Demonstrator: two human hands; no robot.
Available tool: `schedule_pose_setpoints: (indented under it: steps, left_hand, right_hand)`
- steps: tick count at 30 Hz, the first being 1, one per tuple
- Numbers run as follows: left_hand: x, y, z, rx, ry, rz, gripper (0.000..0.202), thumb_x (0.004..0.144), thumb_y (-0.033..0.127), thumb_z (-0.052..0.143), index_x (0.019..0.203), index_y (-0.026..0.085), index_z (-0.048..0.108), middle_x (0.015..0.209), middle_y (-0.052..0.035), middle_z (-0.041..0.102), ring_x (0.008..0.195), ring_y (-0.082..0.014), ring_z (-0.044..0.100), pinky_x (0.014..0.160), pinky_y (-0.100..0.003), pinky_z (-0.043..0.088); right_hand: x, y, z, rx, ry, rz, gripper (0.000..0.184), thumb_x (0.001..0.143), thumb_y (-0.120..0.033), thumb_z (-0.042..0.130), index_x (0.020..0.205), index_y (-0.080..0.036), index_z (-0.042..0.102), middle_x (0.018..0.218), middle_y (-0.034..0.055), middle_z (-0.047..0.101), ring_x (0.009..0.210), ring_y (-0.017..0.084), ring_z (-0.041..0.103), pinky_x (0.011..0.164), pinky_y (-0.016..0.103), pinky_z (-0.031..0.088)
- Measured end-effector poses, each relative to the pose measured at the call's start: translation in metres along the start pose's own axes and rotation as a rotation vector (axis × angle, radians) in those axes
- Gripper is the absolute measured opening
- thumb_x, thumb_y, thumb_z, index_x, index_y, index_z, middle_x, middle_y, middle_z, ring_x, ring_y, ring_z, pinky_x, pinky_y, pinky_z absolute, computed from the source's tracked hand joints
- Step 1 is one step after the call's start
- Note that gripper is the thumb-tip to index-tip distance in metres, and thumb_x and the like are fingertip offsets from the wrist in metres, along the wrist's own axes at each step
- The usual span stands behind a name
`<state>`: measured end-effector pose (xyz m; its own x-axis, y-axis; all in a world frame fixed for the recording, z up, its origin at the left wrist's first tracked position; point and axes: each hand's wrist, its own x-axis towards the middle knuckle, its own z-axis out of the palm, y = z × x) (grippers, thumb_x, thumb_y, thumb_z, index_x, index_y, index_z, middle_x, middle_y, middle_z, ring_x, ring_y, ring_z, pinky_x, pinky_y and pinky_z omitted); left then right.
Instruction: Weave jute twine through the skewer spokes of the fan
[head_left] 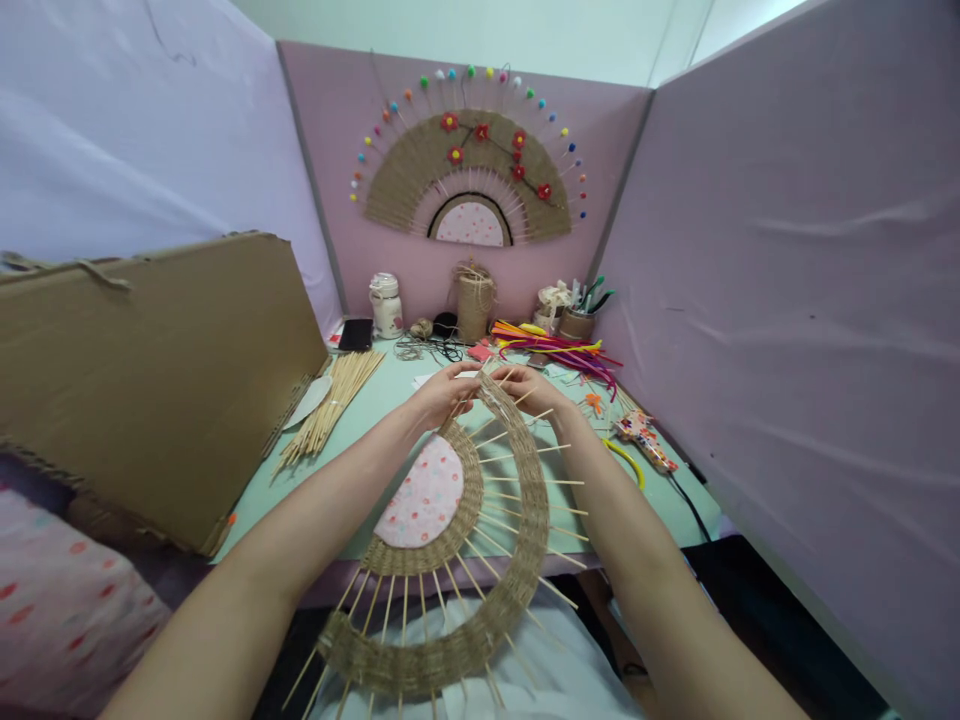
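Both hands meet at the far end of a half-made woven fan (534, 500), which hangs partly over the table's front edge above my lap. Thin wooden sticks spread from its inner half-circle, which is covered with pink dotted cloth (424, 492), and pass through an outer band of woven twine. My left hand (448, 395) is closed around the sticks at the band's end. My right hand (529, 388) grips the same end from the other side, its fingertips near the twine. The fingertips are small and partly hidden behind the fan.
A finished fan (420, 150) with red flowers and coloured pompoms hangs on the pink back panel. Wooden sticks (341, 395) and a cardboard sheet (165, 370) are at left. Pipe cleaners (559, 348), a twine roll (474, 305), a bottle (386, 305) and a glue gun (645, 440) lie around.
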<state>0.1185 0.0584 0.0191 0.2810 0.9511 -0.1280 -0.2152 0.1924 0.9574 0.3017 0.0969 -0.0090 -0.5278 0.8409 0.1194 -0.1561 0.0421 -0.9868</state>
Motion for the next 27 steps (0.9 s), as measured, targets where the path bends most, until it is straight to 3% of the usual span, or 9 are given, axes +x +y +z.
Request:
schedule_pose_setpoints:
  steps: [4, 16, 21, 25, 27]
  left_hand:
    - [0.008, 0.003, -0.001, -0.021, 0.040, -0.062, 0.023, 0.072, 0.036, 0.069, 0.083, 0.019, 0.058, 0.062, 0.0020, 0.059, 0.046, -0.0064, 0.053, 0.043, -0.016, 0.039]
    - [0.017, 0.003, 0.001, -0.033, 0.085, -0.044, 0.008, 0.079, 0.013, 0.058, 0.071, 0.015, 0.056, 0.058, 0.0014, 0.056, 0.045, -0.0055, 0.052, 0.042, -0.015, 0.041]
    - [0.019, 0.005, 0.001, -0.148, 0.055, -0.111, 0.014, 0.082, 0.020, 0.056, 0.071, 0.013, 0.060, 0.060, 0.0004, 0.056, 0.045, -0.0045, 0.052, 0.044, -0.015, 0.044]
    - [0.014, 0.006, 0.004, -0.099, 0.065, -0.080, 0.002, 0.077, 0.014, 0.062, 0.076, 0.015, 0.061, 0.063, 0.0002, 0.059, 0.049, -0.0051, 0.054, 0.045, -0.014, 0.044]
    - [0.012, 0.005, 0.005, -0.082, 0.069, -0.063, 0.006, 0.074, 0.012, 0.065, 0.077, 0.015, 0.061, 0.064, 0.0003, 0.060, 0.050, -0.0052, 0.055, 0.046, -0.014, 0.044]
  right_hand:
    - [-0.001, 0.004, 0.002, 0.055, 0.025, 0.002, 0.035, 0.055, -0.037, 0.079, 0.080, -0.017, 0.065, 0.071, 0.0000, 0.063, 0.063, 0.013, 0.056, 0.062, 0.026, 0.042]
    - [-0.005, 0.017, -0.021, -0.075, 0.198, -0.021, 0.032, 0.060, -0.042, 0.075, 0.075, -0.017, 0.062, 0.061, -0.0042, 0.051, 0.050, 0.006, 0.038, 0.047, 0.021, 0.028]
    - [-0.010, 0.015, -0.022, -0.025, 0.197, -0.064, 0.032, 0.065, -0.045, 0.072, 0.075, -0.017, 0.059, 0.059, -0.0050, 0.044, 0.051, 0.006, 0.036, 0.049, 0.021, 0.030]
    - [-0.012, 0.012, -0.020, 0.001, 0.172, -0.101, 0.035, 0.069, -0.049, 0.068, 0.068, -0.017, 0.054, 0.061, -0.0035, 0.042, 0.051, 0.007, 0.036, 0.049, 0.022, 0.029]
    - [-0.012, 0.010, -0.020, 0.026, 0.158, -0.118, 0.036, 0.069, -0.050, 0.068, 0.066, -0.018, 0.053, 0.061, -0.0031, 0.042, 0.051, 0.007, 0.037, 0.049, 0.022, 0.030]
